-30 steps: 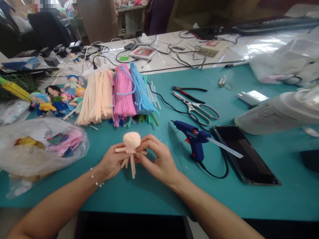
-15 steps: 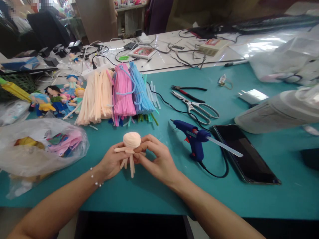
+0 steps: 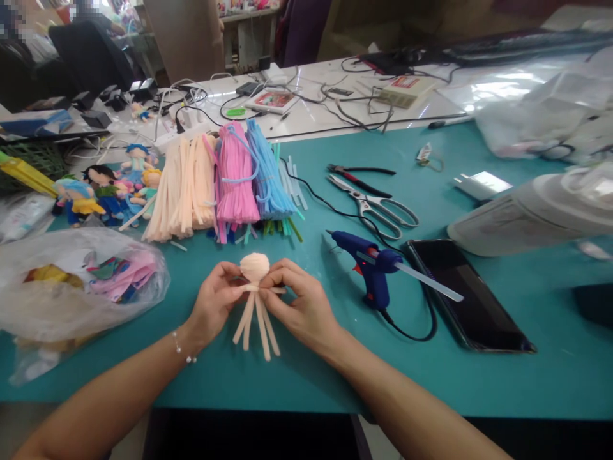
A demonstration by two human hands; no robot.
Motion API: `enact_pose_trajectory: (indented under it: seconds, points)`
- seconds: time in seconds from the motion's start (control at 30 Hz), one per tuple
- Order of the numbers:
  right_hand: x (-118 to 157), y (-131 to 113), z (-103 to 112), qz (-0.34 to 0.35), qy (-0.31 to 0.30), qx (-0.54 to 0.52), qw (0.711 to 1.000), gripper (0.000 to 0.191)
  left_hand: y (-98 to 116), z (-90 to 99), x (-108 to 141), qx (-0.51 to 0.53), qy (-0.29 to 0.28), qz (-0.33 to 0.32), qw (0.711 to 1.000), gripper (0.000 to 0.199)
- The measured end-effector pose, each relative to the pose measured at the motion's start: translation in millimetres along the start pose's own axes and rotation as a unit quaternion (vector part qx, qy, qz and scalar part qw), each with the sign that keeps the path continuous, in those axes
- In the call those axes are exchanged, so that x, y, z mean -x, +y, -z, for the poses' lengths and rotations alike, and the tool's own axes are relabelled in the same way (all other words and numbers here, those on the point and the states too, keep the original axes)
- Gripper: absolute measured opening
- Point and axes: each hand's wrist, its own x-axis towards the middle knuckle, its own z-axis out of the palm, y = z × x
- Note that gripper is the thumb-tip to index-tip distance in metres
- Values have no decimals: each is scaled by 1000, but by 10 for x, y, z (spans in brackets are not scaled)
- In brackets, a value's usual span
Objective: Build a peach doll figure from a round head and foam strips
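Observation:
Between my two hands is a peach pipe-cleaner doll (image 3: 255, 267) with a round wound head and several loose strands hanging below it, fanned apart. My left hand (image 3: 218, 297) pinches its left side just under the head, thumb along a short crosswise strand. On the other side my right hand (image 3: 299, 300) is closed with thumb and fingertips on the neck area, and a strand end pokes out past the fingers. The fingertips partly hide the join under the head. A blue hot glue gun (image 3: 371, 259) with a clear glue stick lies right of my right hand.
Bundles of peach (image 3: 184, 188), pink (image 3: 236, 185) and blue pipe cleaners (image 3: 271, 172) stand behind my hands. Finished small dolls (image 3: 103, 188) and a plastic bag of scraps (image 3: 86, 275) are left. Scissors (image 3: 378, 207), pliers (image 3: 359, 179), a phone (image 3: 472, 297) and a tumbler (image 3: 522, 211) are right.
The doll has been turned and tilted in my hands. Its hanging strands now spread out and show more fully. My left hand has shifted slightly up, its fingers further round the neck.

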Motion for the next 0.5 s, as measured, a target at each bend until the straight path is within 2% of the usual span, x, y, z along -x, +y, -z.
enact_pose_trajectory:
  seconds: [0.1,0.2,0.33,0.5]
  points:
    - [0,14,-5,-6,1,2,1000,14,14,44,-10,-99,27,-148,984,14]
    - [1,33,-15,-8,-4,3,1000,13,36,69,-2,-251,41,-232,939,8]
    - [0,56,-27,-6,-12,1,1000,11,67,56,25,-376,14,-255,891,10]
    - [2,70,-23,3,-20,2,1000,11,69,35,27,-409,-1,-254,876,7]
